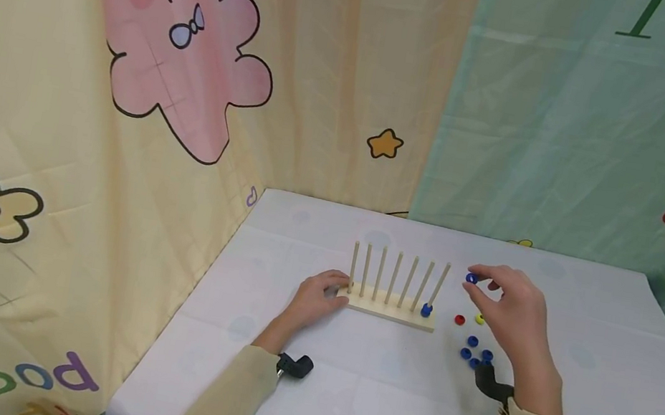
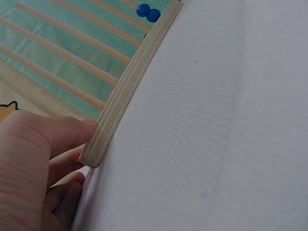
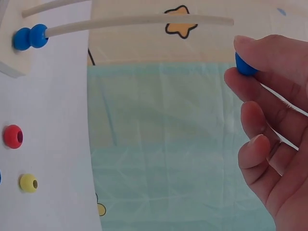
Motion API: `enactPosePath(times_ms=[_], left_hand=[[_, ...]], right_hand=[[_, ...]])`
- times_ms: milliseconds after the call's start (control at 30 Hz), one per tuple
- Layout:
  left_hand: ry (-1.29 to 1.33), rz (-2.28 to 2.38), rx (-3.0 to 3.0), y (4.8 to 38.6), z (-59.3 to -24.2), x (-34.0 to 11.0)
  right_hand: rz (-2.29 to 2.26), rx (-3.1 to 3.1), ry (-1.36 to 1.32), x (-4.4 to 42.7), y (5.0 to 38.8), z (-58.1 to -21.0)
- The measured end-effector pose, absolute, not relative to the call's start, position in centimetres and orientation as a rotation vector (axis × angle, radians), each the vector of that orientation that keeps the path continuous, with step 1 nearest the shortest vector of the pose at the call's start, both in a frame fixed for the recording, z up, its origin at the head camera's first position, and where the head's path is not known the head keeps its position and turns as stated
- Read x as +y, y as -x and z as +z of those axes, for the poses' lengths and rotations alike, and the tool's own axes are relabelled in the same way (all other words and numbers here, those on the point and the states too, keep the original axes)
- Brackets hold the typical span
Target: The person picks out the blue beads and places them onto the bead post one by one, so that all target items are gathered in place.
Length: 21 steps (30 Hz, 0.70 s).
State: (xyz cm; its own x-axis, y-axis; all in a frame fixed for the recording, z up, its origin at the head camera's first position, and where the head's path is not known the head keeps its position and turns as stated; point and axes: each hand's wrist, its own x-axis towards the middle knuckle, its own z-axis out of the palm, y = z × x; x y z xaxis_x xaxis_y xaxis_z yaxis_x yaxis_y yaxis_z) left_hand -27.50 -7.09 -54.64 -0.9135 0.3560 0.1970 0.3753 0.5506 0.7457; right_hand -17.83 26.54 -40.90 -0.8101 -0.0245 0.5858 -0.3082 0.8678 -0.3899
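Observation:
A wooden peg stand [image 1: 388, 309] with several upright rods is on the table. My left hand [image 1: 314, 299] grips its left end, thumb in front and fingers behind; the left wrist view shows the thumb on the base edge [image 2: 130, 86]. Two blue beads [image 1: 426, 310] are stacked at the foot of the rightmost rod. Between thumb and index finger my right hand [image 1: 512, 310] pinches another blue bead [image 3: 244, 65], held in the air just right of that rod's top and apart from it. The right hand's other fingers are curled.
Right of the stand lie a red bead [image 1: 459, 320], a yellow bead [image 1: 480, 319] and several blue beads [image 1: 472, 341], some partly hidden by the right wrist's camera mount [image 1: 492, 387]. A white cloth covers the table [image 1: 367, 402]; printed curtains [image 1: 337, 92] hang behind and at the left.

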Motion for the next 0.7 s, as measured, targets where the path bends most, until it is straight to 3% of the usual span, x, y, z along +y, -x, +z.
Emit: enactPosePath(times_ms=[700], left_hand=[[0.656,-1.330,-2.726,27.6,-54.8,-7.0]], right_hand=[[0.687,-2.377,-0.270,25.3,18.2,-39.8]])
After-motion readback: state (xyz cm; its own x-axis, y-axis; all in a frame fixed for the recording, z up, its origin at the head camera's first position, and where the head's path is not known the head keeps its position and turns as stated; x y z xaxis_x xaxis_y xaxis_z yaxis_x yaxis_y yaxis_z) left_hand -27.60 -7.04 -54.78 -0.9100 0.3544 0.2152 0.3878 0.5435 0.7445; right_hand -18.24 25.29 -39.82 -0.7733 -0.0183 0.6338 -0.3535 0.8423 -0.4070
